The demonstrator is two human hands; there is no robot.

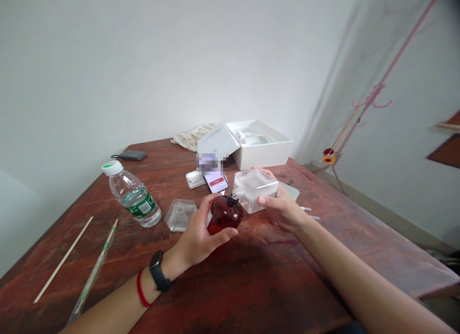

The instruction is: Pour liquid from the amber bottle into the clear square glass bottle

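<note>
My left hand (196, 238) is wrapped round a small round dark-red glass bottle (225, 214), held just above the table. My right hand (283, 207) grips a square clear glass bottle (253, 188), tipped on its side with its neck touching the red bottle's black-rimmed mouth. A black watch and a red band sit on my left wrist.
On the brown wooden table (251, 286) lie a water bottle (132, 195), a clear faceted glass piece (179, 214), a phone (215, 182), an open white box (258, 142), a cloth (192, 135), a dark pouch (132, 155) and thin sticks (64, 259) at left. A pink coat stand (373, 94) stands at right.
</note>
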